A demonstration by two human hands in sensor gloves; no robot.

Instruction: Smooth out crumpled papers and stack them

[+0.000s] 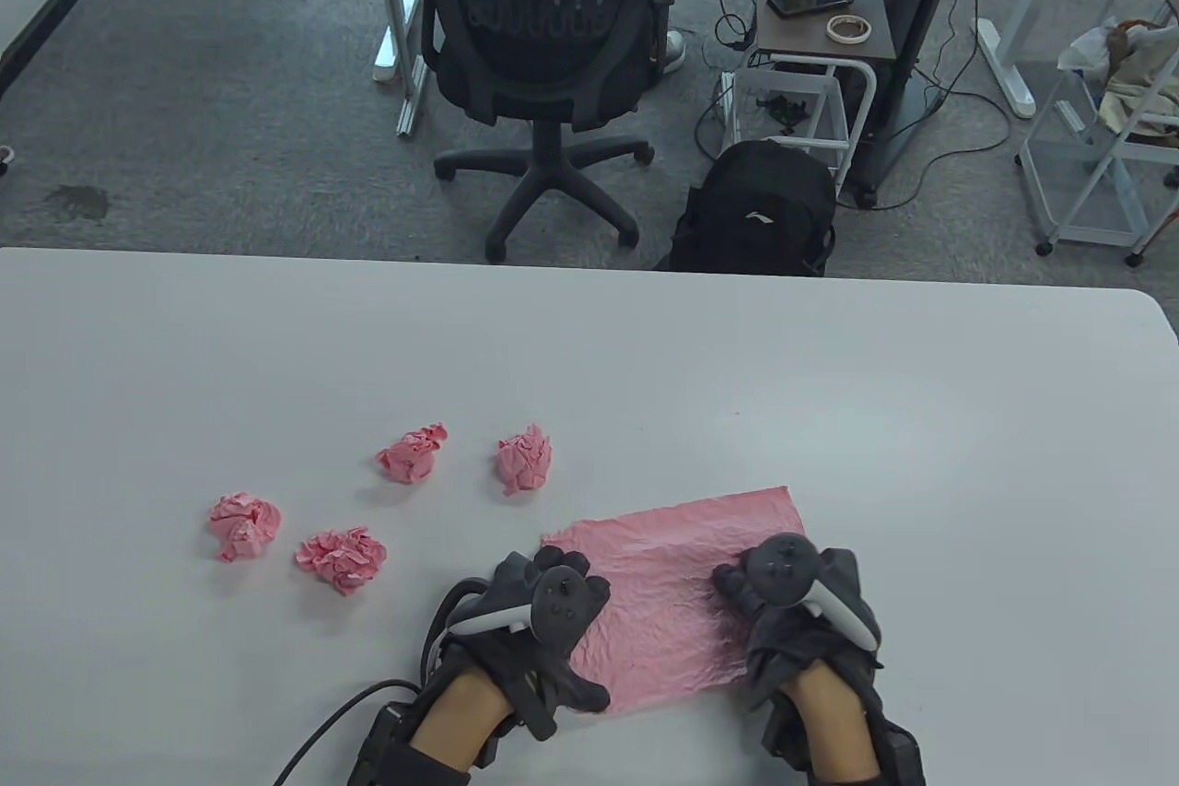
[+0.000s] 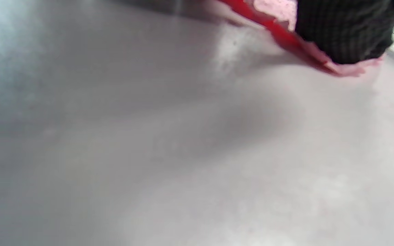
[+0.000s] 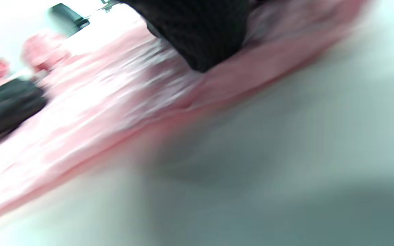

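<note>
A pink paper sheet point(image 1: 677, 588), wrinkled but spread out, lies on the white table point(image 1: 645, 362) near the front edge. My left hand point(image 1: 553, 588) presses on its left edge; the left wrist view shows a gloved finger point(image 2: 340, 30) on the paper's edge point(image 2: 349, 69). My right hand point(image 1: 737, 588) presses on the sheet's right part; the blurred right wrist view shows a gloved finger point(image 3: 200, 37) on the pink sheet point(image 3: 91, 112). Several crumpled pink paper balls lie to the left: two nearer the sheet point(image 1: 523, 458) point(image 1: 412, 452) and two farther left point(image 1: 341, 557) point(image 1: 244, 525).
Beyond the table's far edge stand an office chair point(image 1: 548, 40), a black backpack point(image 1: 753, 210) on the floor and a small side table point(image 1: 824, 21) with a bottle and a tape roll. The table's right half and far side are bare.
</note>
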